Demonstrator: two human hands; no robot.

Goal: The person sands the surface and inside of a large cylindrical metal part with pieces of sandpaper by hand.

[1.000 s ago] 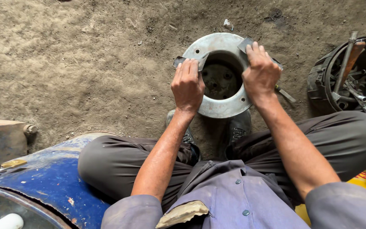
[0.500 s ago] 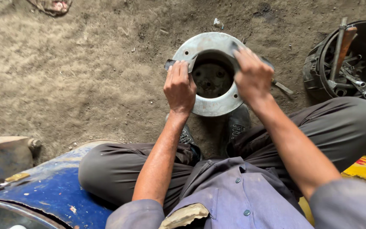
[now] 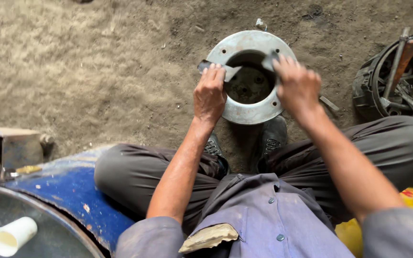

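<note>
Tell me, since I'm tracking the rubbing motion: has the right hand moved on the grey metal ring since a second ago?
Yes. The right hand slid leftwards along the grey metal ring, from its outer right rim towards its central hole.

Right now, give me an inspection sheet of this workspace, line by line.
Surface: bare dirt floor, dusty and uneven.
Job's things: grey metal ring with bolt holes lies flat by the shoes; a thin flat grey piece spans its opening.
Clutter: black round housing at right with metal tools in it; blue drum at lower left with a white cup on top; metal box at left.
Grips: left hand holds one end of the flat piece, right hand the other.
Cables: nothing seen.
Surroundings: the person sits low, knees apart.
</note>
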